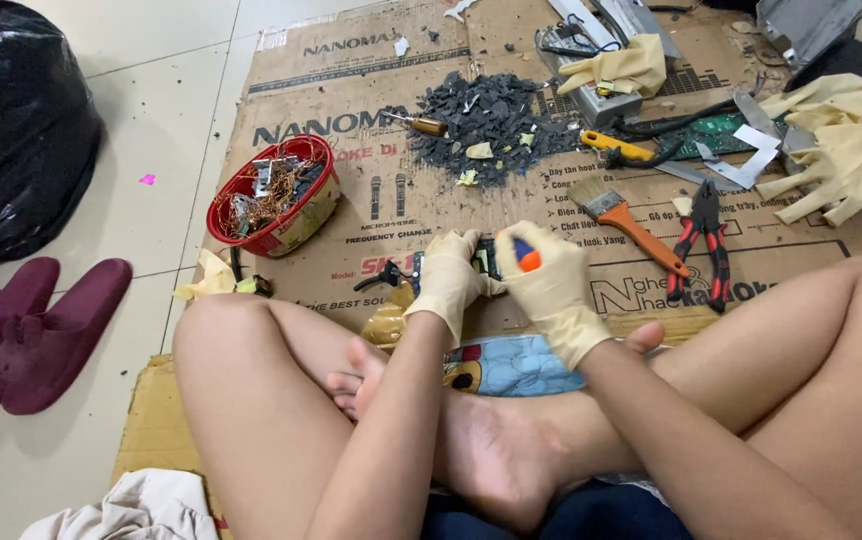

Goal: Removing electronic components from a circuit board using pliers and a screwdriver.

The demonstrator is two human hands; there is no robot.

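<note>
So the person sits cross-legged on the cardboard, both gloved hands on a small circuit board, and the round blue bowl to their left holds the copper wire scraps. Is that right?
Nearly. In the head view the round plastic bowl with the tangled copper wire scraps is red, not blue. The rest holds: the person sits cross-legged on the flattened brown cardboard, the gloved left hand and right hand on the small circuit board.

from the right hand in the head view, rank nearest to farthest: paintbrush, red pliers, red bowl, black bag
From the right hand:
1. Paintbrush, just up and to its right on the cardboard.
2. Red pliers, farther right.
3. Red bowl, to the left, past the left hand.
4. Black bag, far left on the floor.
</note>
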